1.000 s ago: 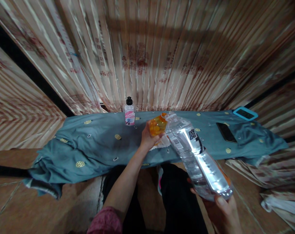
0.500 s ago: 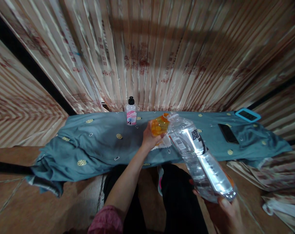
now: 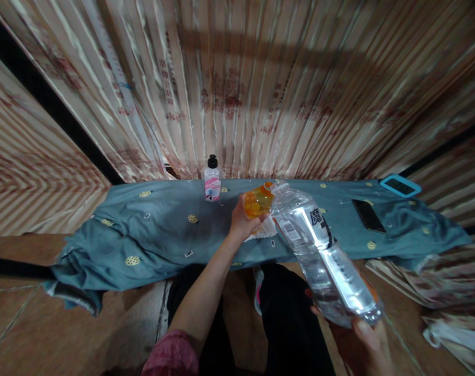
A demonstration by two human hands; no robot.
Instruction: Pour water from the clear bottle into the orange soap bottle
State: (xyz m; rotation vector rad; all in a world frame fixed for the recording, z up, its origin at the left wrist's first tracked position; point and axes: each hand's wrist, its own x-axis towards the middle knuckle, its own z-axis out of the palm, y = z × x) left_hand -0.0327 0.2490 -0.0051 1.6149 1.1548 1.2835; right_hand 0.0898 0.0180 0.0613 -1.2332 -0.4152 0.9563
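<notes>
Nearest you, between four and five o'clock, your right hand (image 3: 365, 339) is clamped round the base of the big clear bottle (image 3: 319, 250), which slants up toward centre; and there, near five, your left hand (image 3: 243, 224) grips the orange bottle (image 3: 257, 202). Necks touching or nearly, hard to tell! Best line them up squarely and steady that heavy-looking base, so neither slips off. Underneath, the cloth-covered desk (image 3: 162, 235) runs nine to three: pink-labelled bottle (image 3: 212, 188) upright at nine, phone (image 3: 368, 215) and blue-framed device (image 3: 401, 186) toward three, pleated curtain (image 3: 229, 104) filling twelve.
</notes>
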